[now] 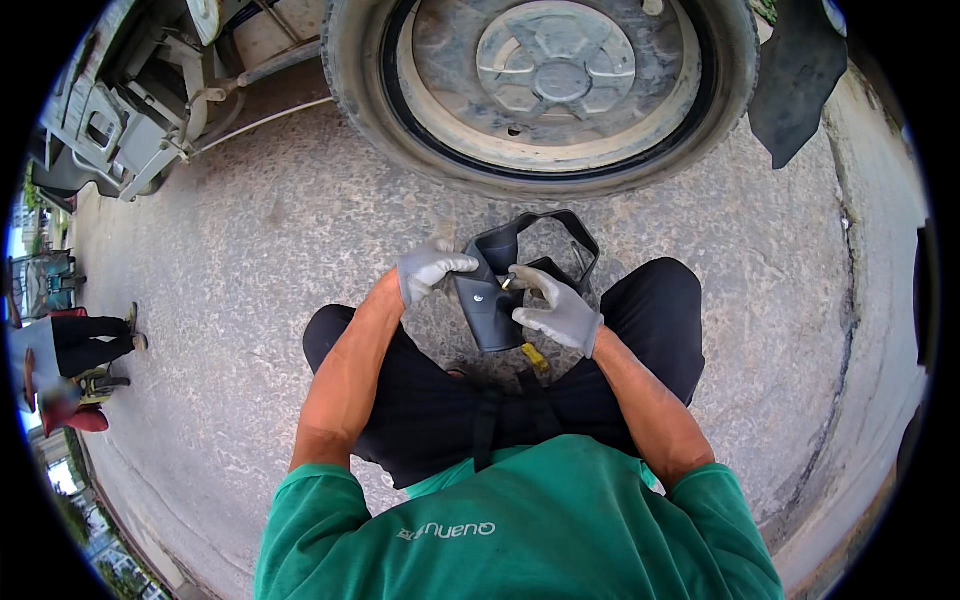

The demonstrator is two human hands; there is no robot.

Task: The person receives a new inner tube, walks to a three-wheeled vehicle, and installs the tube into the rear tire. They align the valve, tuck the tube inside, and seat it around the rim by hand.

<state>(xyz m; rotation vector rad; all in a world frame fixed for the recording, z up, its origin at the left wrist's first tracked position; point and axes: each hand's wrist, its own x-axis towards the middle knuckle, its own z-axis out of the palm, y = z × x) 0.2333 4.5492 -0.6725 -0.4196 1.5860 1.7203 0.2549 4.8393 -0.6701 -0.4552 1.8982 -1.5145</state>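
A black rubber inner tube [487, 318] lies between my knees, its narrow part looping up and to the right. A small round whitish spot [478, 298] shows on its flat face. My left hand [430, 270], in a grey-white glove, is closed on the tube's upper left edge between thumb and fingers. My right hand [562, 312], gloved alike, is at the tube's right side. Its thumb and fingers are bent round a small dark piece with a pale yellowish end [507, 283], too small to name. Just below the tube is a yellow-handled tool [535, 357], partly hidden.
A large dusty wheel [560, 90] stands just ahead, with a black rubber flap [797, 80] to its right. Metal vehicle parts [150, 120] are at the upper left. Rough concrete ground [220, 250] surrounds me, cracked at the right. Another person [85, 345] is at the far left.
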